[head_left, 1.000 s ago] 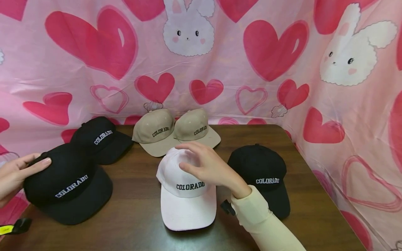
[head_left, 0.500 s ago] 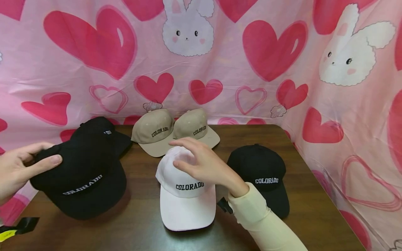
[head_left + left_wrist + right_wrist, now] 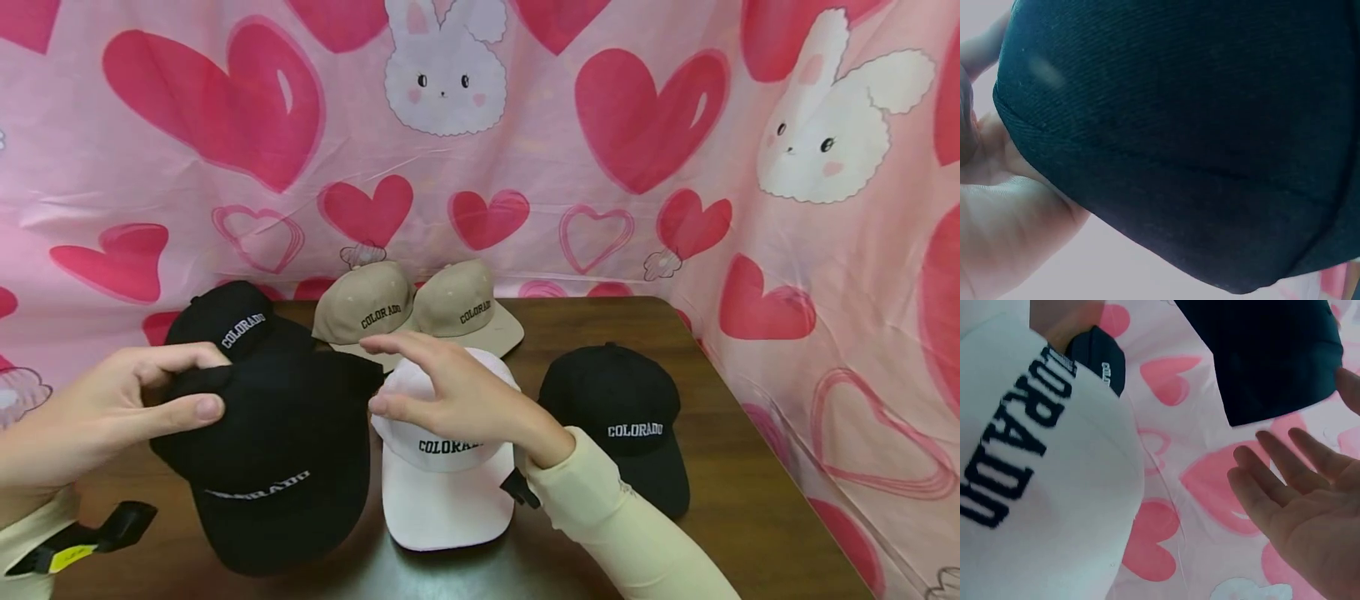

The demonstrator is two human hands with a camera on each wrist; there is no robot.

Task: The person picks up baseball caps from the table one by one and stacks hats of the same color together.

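My left hand [image 3: 105, 408] grips a black baseball cap [image 3: 277, 425] by its crown, thumb on the near side and fingers on the far side. That cap is tilted, brim toward me, with white COLORADO lettering; its dark cloth [image 3: 1172, 112] fills most of the left wrist view. My right hand [image 3: 457, 400] hovers over a white baseball cap [image 3: 446, 508], fingers extended and thumb apart. Between this hand and the held cap a gap shows in the right wrist view, where the fingers [image 3: 1272, 506] are spread and relaxed. The white cap's crown [image 3: 1079, 469] is beside it.
Another black cap [image 3: 615, 392] sits at the right of the wooden table [image 3: 750, 517]. Two beige caps [image 3: 367, 300] stand side by side at the back, with a further black cap [image 3: 225, 312] to their left. A pink heart-and-rabbit cloth [image 3: 585, 150] hangs behind.
My left hand has carried the black cap rightward, close to the white cap, tipping its front downward. My right hand has shifted slightly left over the white cap.
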